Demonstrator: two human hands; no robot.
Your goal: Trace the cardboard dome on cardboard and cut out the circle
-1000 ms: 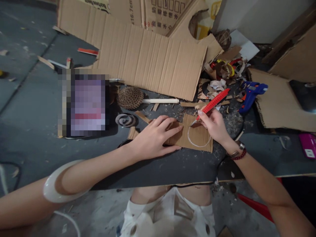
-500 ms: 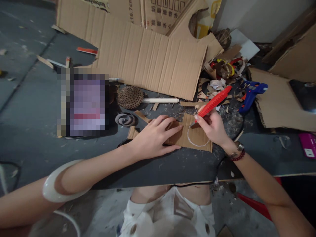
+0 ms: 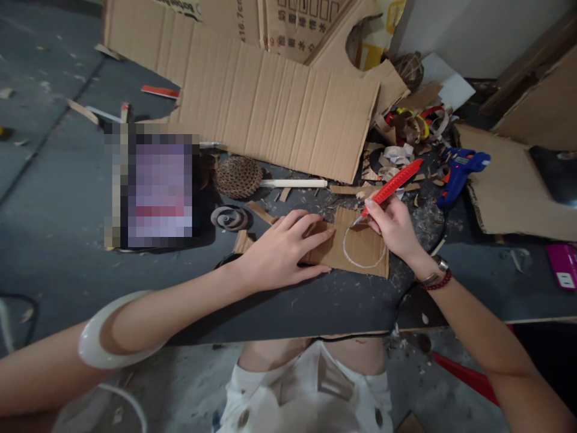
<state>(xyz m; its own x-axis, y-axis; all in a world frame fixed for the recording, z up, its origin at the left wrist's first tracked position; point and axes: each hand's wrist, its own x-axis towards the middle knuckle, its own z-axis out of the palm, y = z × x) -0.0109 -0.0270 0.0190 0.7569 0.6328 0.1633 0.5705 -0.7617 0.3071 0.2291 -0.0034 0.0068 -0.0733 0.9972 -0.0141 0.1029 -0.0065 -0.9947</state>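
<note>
Left hand [image 3: 286, 249]: laid palm down with fingers spread, over the left part of a small, flat brown corrugated-cardboard piece [image 3: 365, 246], which lay near the front edge of a dark grey tabletop [image 3: 279, 319].

Right hand [image 3: 396, 228]: thumb and fingers pinched around a red, ribbed plastic craft knife [image 3: 396, 183], tilted, its thin tip at the upper part of a white, roundish outline [image 3: 363, 266] on the cardboard piece.

Beyond the hands: one rounded brown corrugated-cardboard head [image 3: 237, 177], with a slim white rod [image 3: 295, 184] extending rightward from it; just nearer, one grey spiral coil [image 3: 228, 218]; behind these, one large brown corrugated-cardboard sheet [image 3: 279, 114].

To the right: one blue glue gun [image 3: 460, 171]; farther right, one magenta box-shaped item [image 3: 561, 264], partly shown.
</note>
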